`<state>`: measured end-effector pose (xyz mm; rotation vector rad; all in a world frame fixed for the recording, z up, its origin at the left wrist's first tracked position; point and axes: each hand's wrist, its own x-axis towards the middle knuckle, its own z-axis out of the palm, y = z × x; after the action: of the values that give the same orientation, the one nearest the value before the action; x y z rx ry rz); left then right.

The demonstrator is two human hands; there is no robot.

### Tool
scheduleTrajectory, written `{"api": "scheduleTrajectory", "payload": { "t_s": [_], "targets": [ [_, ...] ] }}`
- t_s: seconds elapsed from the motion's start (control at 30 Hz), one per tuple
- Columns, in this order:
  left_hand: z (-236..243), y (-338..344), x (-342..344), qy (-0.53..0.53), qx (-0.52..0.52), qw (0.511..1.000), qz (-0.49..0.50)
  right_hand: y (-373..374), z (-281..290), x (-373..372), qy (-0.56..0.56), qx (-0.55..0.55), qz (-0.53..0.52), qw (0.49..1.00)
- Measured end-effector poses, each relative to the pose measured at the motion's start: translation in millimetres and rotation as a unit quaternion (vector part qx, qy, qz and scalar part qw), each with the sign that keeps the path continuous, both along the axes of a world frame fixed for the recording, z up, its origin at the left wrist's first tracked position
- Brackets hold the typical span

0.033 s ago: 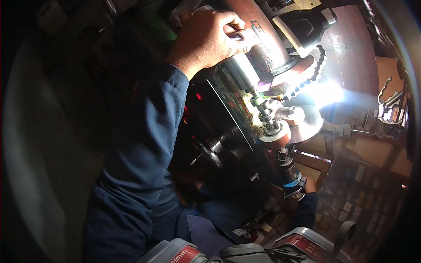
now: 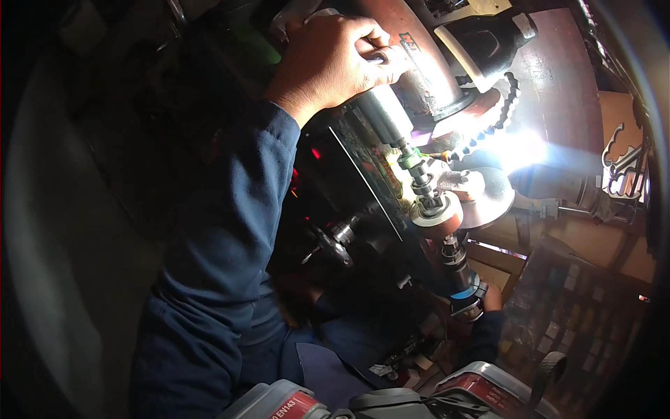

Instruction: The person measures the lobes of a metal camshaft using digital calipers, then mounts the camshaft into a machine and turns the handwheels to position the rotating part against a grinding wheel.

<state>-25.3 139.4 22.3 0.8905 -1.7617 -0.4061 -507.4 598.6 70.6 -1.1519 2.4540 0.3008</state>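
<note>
Steel gleams right of centre in the frame, where a stepped shaft [image 2: 419, 170] sits in line between a bright cylinder [image 2: 389, 120] and a broad reddish collar [image 2: 440, 218]. Up at the top, the left hand [image 2: 331, 61] rests over the cylinder's far end, fingers curled together around a dark metal piece [image 2: 377, 59]. Toward the lower right, the right hand [image 2: 493, 299] is beside a blue-banded cylindrical fitting [image 2: 466, 297]; its fingers are hidden, so I cannot tell whether they grip. The step in hand looks like steadying or adjusting both ends of this line; the next move calls for small, even pressure, fingers clear of the pale disc [image 2: 497, 202].
</note>
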Motion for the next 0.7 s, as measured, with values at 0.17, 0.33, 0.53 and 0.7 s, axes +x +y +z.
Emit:
{"api": "scheduleTrajectory", "payload": {
  "t_s": [0.17, 0.33, 0.53, 0.7],
  "targets": [
    [7.1, 1.9, 6.3, -0.005, -0.011, 1.000, -0.021, -0.3, 8.8, 100.4, 0.207, -0.273, -0.130, 0.931],
    [7.3, 3.7, 9.1, 0.007, 0.023, 0.999, -0.025, 32.9, -57.6, 128.1, 0.353, -0.536, -0.103, 0.760],
    [22.0, 7.2, 19.6, 0.018, 0.072, 0.995, -0.060, 24.0, -87.9, 147.8, 0.327, -0.632, -0.076, 0.698],
    [22.0, 6.5, 20.4, 0.028, 0.080, 0.994, -0.072, 21.4, -82.1, 150.5, 0.285, -0.633, -0.065, 0.717]
  ]
}}
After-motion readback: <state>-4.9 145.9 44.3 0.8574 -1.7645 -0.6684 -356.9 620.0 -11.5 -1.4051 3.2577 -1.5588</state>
